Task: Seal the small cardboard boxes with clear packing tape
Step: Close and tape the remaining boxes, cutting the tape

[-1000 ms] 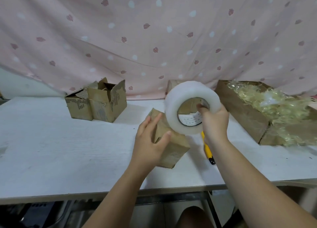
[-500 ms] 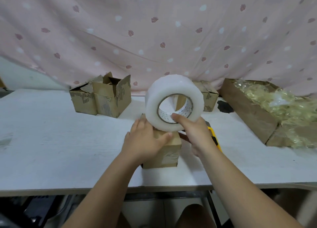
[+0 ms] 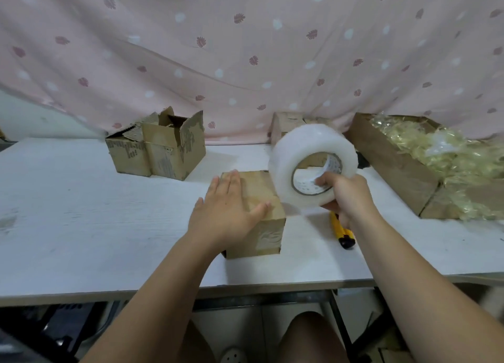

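Sealing: small box (image 3: 259,199) pinned under flat, straight-fingered left hand (image 3: 227,210).
Tape roll (image 3: 313,163), right hand (image 3: 345,196) fingers hooked through core, hovers just right of box.

A yellow utility knife (image 3: 341,231) lies on the white table (image 3: 81,212) before a pink patterned curtain (image 3: 245,49).
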`<action>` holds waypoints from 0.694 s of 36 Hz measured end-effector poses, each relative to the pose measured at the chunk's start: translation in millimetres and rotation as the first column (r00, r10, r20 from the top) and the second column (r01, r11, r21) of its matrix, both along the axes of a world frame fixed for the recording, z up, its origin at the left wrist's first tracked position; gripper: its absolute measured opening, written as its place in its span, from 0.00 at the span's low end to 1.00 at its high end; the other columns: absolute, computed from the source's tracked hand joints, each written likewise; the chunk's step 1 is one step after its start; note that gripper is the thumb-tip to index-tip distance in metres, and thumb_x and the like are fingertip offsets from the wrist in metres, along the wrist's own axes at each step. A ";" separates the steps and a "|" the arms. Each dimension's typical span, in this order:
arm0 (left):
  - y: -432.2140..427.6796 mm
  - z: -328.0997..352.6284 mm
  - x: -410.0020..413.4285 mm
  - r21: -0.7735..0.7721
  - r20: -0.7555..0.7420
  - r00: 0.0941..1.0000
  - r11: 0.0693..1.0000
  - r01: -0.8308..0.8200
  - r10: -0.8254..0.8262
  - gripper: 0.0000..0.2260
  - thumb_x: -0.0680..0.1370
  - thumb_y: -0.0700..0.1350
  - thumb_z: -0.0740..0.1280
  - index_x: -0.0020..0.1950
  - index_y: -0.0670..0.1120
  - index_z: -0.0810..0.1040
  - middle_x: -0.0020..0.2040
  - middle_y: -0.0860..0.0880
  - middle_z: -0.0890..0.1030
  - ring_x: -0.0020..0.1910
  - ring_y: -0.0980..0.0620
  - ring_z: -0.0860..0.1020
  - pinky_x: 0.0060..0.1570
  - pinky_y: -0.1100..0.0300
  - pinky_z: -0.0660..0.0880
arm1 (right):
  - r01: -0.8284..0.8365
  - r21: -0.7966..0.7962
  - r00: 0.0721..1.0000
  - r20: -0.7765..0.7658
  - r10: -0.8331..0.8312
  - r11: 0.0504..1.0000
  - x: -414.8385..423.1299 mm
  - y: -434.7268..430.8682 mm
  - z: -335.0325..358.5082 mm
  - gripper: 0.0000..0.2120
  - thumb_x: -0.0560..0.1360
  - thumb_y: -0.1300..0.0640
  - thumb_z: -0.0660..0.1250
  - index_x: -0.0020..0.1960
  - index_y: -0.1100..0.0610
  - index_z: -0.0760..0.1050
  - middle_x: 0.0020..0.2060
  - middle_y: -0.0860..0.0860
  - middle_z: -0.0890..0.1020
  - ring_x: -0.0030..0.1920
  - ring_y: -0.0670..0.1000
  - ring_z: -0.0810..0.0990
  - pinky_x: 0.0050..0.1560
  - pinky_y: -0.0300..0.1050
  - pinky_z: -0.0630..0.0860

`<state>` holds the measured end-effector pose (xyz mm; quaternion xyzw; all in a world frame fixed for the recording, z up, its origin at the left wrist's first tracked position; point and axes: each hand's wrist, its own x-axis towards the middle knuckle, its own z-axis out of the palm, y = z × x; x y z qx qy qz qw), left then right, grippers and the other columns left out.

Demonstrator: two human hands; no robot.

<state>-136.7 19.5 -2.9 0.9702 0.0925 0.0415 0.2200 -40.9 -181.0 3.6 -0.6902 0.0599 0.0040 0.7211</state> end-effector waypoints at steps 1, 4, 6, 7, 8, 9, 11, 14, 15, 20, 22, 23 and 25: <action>0.1 -0.5 0.4 -0.039 0.008 1.000 0.999 0.003 -0.003 0.40 0.77 0.68 0.54 0.79 0.50 0.41 0.80 0.54 0.45 0.78 0.53 0.43 0.74 0.46 0.51 | 0.018 -0.025 1.000 -0.014 -0.018 1.000 0.1 -4.7 -5.6 0.11 0.69 0.67 0.70 0.48 0.55 0.78 0.44 0.56 0.83 0.46 0.57 0.82 0.41 0.51 0.83; -0.3 -1.9 0.6 -0.144 0.027 1.000 0.989 0.013 -0.009 0.40 0.77 0.66 0.58 0.79 0.49 0.41 0.80 0.54 0.45 0.78 0.53 0.47 0.74 0.50 0.53 | 0.050 -0.014 0.997 -0.066 -0.051 0.999 -1.7 -11.4 -22.4 0.10 0.68 0.67 0.71 0.44 0.54 0.77 0.44 0.57 0.83 0.49 0.60 0.82 0.50 0.59 0.82; -0.8 -2.4 0.0 -0.182 0.035 0.999 0.983 0.013 -0.007 0.41 0.77 0.65 0.59 0.79 0.49 0.40 0.80 0.54 0.44 0.78 0.54 0.48 0.73 0.54 0.53 | 0.061 -0.003 0.995 -0.079 -0.061 0.998 -3.6 -11.1 -29.7 0.10 0.68 0.68 0.71 0.43 0.55 0.77 0.43 0.58 0.83 0.49 0.61 0.82 0.50 0.60 0.81; -0.9 -2.4 -0.1 -0.198 0.039 0.999 0.980 0.011 -0.003 0.42 0.77 0.65 0.60 0.79 0.49 0.40 0.80 0.54 0.44 0.78 0.55 0.48 0.73 0.55 0.53 | 0.067 -0.028 0.996 -0.063 -0.069 0.997 -3.8 -10.9 -32.1 0.09 0.68 0.67 0.71 0.43 0.55 0.77 0.44 0.58 0.83 0.50 0.61 0.82 0.51 0.61 0.81; -1.0 -2.2 -0.3 -0.218 0.044 0.999 0.976 0.009 0.000 0.42 0.76 0.65 0.61 0.79 0.49 0.40 0.80 0.55 0.44 0.78 0.56 0.48 0.72 0.56 0.53 | 0.075 -0.084 0.997 -0.023 -0.078 0.994 -3.3 -11.3 -33.4 0.10 0.68 0.66 0.71 0.44 0.54 0.78 0.44 0.57 0.83 0.50 0.60 0.82 0.51 0.61 0.81; -1.0 -2.2 -0.4 -0.246 0.048 0.999 0.969 0.008 0.004 0.43 0.76 0.65 0.61 0.79 0.50 0.41 0.80 0.55 0.44 0.78 0.57 0.48 0.72 0.57 0.53 | 0.083 -0.154 0.996 0.033 -0.079 0.985 -3.0 -11.6 -33.1 0.11 0.67 0.65 0.72 0.47 0.54 0.77 0.44 0.55 0.83 0.50 0.58 0.81 0.51 0.60 0.80; -1.3 -2.4 -0.6 -0.310 0.061 0.998 0.951 0.008 0.011 0.44 0.75 0.64 0.63 0.79 0.50 0.41 0.80 0.56 0.45 0.77 0.58 0.47 0.72 0.58 0.52 | 0.090 -0.264 0.990 0.133 -0.056 0.960 -2.3 -12.7 -28.2 0.16 0.68 0.63 0.73 0.52 0.53 0.74 0.44 0.49 0.81 0.49 0.53 0.80 0.46 0.51 0.78; -2.7 -4.3 -1.3 -0.398 0.103 0.993 0.917 -0.014 0.060 0.44 0.74 0.62 0.67 0.80 0.51 0.43 0.80 0.56 0.47 0.77 0.56 0.50 0.73 0.57 0.52 | 0.077 -0.332 0.980 0.198 -0.011 0.940 -0.4 -15.7 -20.8 0.19 0.69 0.63 0.72 0.54 0.48 0.70 0.43 0.45 0.79 0.47 0.48 0.78 0.44 0.49 0.76; -3.5 -4.8 -1.3 -0.428 0.116 0.990 0.904 -0.025 0.082 0.45 0.74 0.61 0.68 0.80 0.51 0.43 0.79 0.56 0.48 0.77 0.55 0.51 0.73 0.56 0.54 | 0.072 -0.342 0.980 0.201 -0.001 0.937 -0.3 -16.7 -19.9 0.19 0.69 0.62 0.72 0.54 0.48 0.69 0.43 0.45 0.79 0.46 0.47 0.78 0.44 0.49 0.76; -7.5 -9.9 -2.6 -0.514 0.178 0.968 0.855 -0.060 0.175 0.44 0.73 0.58 0.71 0.80 0.51 0.48 0.79 0.56 0.50 0.77 0.56 0.52 0.73 0.57 0.54 | 0.084 -0.327 0.979 0.206 -0.016 0.941 -6.6 -19.2 -29.0 0.19 0.71 0.59 0.73 0.55 0.47 0.69 0.43 0.44 0.78 0.45 0.43 0.77 0.41 0.44 0.72; -9.5 -13.3 -5.1 -0.557 0.209 0.951 0.827 -0.076 0.228 0.43 0.73 0.57 0.72 0.79 0.52 0.51 0.79 0.55 0.51 0.77 0.56 0.53 0.72 0.57 0.55 | 0.095 -0.316 0.976 0.217 -0.026 0.944 -10.4 -18.8 -34.5 0.16 0.71 0.59 0.73 0.51 0.46 0.70 0.43 0.43 0.79 0.45 0.43 0.77 0.39 0.42 0.71; -10.7 -14.6 -6.7 -0.582 0.223 0.940 0.809 -0.083 0.257 0.41 0.72 0.56 0.72 0.79 0.53 0.53 0.79 0.54 0.52 0.76 0.55 0.54 0.71 0.57 0.56 | 0.097 -0.313 0.975 0.219 -0.027 0.945 -11.5 -18.4 -36.6 0.15 0.71 0.59 0.73 0.51 0.47 0.71 0.43 0.44 0.79 0.45 0.43 0.77 0.39 0.42 0.71; -12.4 -16.1 -9.6 -0.634 0.245 0.921 0.769 -0.083 0.301 0.38 0.73 0.55 0.73 0.78 0.56 0.57 0.78 0.54 0.55 0.76 0.54 0.56 0.71 0.56 0.57 | 0.102 -0.309 0.975 0.219 -0.033 0.946 -13.1 -17.1 -38.5 0.15 0.71 0.58 0.73 0.54 0.50 0.72 0.44 0.45 0.80 0.46 0.45 0.78 0.41 0.44 0.71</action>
